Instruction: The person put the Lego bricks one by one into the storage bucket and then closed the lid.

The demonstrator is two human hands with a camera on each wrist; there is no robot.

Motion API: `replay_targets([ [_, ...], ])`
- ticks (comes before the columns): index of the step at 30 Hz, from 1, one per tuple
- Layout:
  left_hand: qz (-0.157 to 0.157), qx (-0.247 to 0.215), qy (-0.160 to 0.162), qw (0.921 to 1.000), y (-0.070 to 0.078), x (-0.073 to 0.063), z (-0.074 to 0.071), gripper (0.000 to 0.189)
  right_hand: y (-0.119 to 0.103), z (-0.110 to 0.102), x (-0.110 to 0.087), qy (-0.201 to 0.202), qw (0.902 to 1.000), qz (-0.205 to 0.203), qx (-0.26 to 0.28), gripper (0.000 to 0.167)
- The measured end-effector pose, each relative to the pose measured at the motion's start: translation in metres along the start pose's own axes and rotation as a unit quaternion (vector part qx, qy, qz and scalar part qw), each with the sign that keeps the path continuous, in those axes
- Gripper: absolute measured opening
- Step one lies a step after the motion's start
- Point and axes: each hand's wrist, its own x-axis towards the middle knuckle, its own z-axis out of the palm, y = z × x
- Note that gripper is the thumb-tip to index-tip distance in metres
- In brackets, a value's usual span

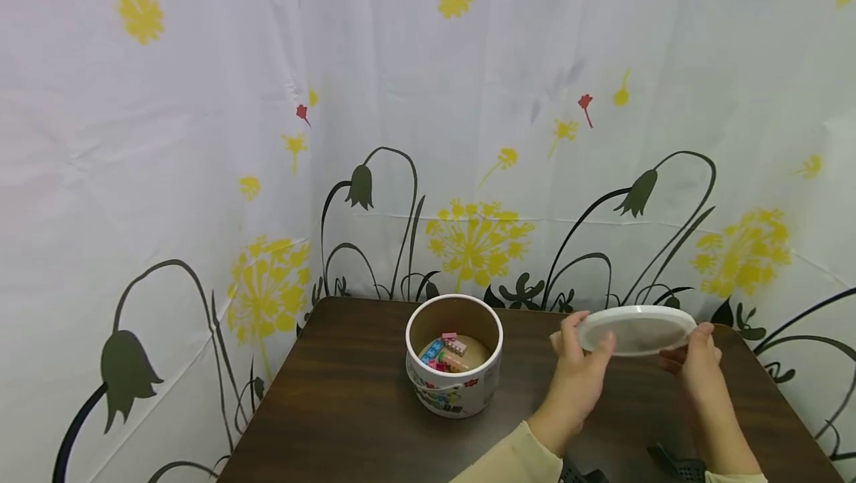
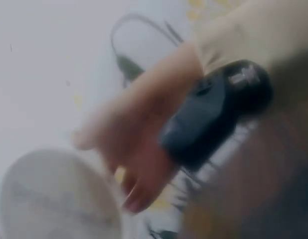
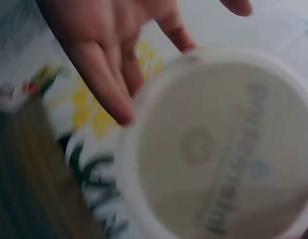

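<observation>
A round white lid (image 1: 638, 334) with a translucent middle is held tilted above the right side of the table. My left hand (image 1: 580, 375) pinches its left edge, the thumb lying over the near face. At the opposite edge, my right hand (image 1: 698, 368) grips the rim. Faint mirrored lettering shows through the lid (image 3: 194, 149) in the right wrist view. The left wrist view is blurred, with part of the lid (image 2: 59, 199) at lower left. Left of both hands stands an uncovered white round tub (image 1: 455, 386) with printed pictures, holding several toy building bricks (image 1: 444, 353).
The dark brown wooden table (image 1: 334, 394) carries the tub near its far edge. Directly behind it hangs a white curtain (image 1: 401, 82) printed with yellow, red and dark green flowers. Black straps with wrist devices (image 1: 675, 464) sit at the wrists.
</observation>
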Motion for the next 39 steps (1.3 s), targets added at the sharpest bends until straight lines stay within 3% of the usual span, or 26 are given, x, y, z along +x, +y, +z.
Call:
replay_targets([
  [1,0.038,-0.002,0.010,0.9992,0.008,-0.001,-0.003,0.041,-0.009,0.011,-0.005,-0.004,0.9969,-0.028,0.073,0.065],
  [3,0.099,-0.017,0.035,0.9943,0.022,0.000,-0.015,0.038,-0.025,0.031,-0.015,-0.037,0.9827,-0.075,0.166,0.051],
  [5,0.134,-0.027,0.067,0.9884,0.038,0.003,-0.032,0.037,-0.041,0.056,-0.023,-0.060,0.9739,-0.091,0.199,0.042],
  [7,0.153,-0.045,0.084,0.9836,0.053,0.007,-0.055,0.037,-0.057,0.084,-0.029,-0.064,0.9728,-0.078,0.208,0.031],
  [9,0.154,-0.047,0.089,0.9830,0.066,0.012,-0.079,0.041,-0.069,0.112,-0.033,-0.066,0.9766,-0.061,0.196,0.028],
  [13,0.138,-0.018,0.052,0.9889,0.082,0.021,-0.129,0.069,-0.075,0.163,-0.028,-0.064,0.9673,-0.059,0.238,0.054],
  [16,0.105,0.046,0.029,0.9930,0.088,0.024,-0.165,0.077,-0.071,0.193,-0.020,-0.085,0.9611,-0.053,0.258,0.068],
  [18,0.082,0.102,0.023,0.9912,0.089,0.026,-0.187,0.079,-0.067,0.209,-0.017,-0.100,0.9617,-0.047,0.251,0.072],
  [23,0.042,0.213,0.025,0.9758,0.082,0.035,-0.230,0.079,-0.056,0.241,-0.012,-0.099,0.9859,-0.052,0.124,0.073],
  [26,0.012,0.288,0.012,0.9573,0.068,0.041,-0.253,0.072,-0.040,0.254,-0.008,-0.107,0.9898,-0.093,-0.010,0.073],
  [29,-0.025,0.376,-0.024,0.9259,0.046,0.044,-0.271,0.068,-0.011,0.263,-0.003,-0.138,0.9723,-0.146,-0.120,0.070],
  [30,-0.034,0.396,-0.034,0.9172,0.038,0.043,-0.276,0.068,-0.001,0.265,-0.003,-0.149,0.9657,-0.159,-0.142,0.068],
  [31,-0.037,0.403,-0.040,0.9135,0.031,0.042,-0.280,0.067,0.007,0.266,-0.002,-0.161,0.9610,-0.160,-0.158,0.066],
  [36,-0.042,0.388,-0.030,0.9202,0.012,0.040,-0.294,0.069,0.017,0.266,-0.003,-0.208,0.9447,-0.149,-0.205,0.063],
  [39,-0.038,0.394,-0.038,0.9175,0.010,0.045,-0.299,0.069,0.007,0.263,0.001,-0.215,0.9171,-0.173,-0.288,0.064],
])
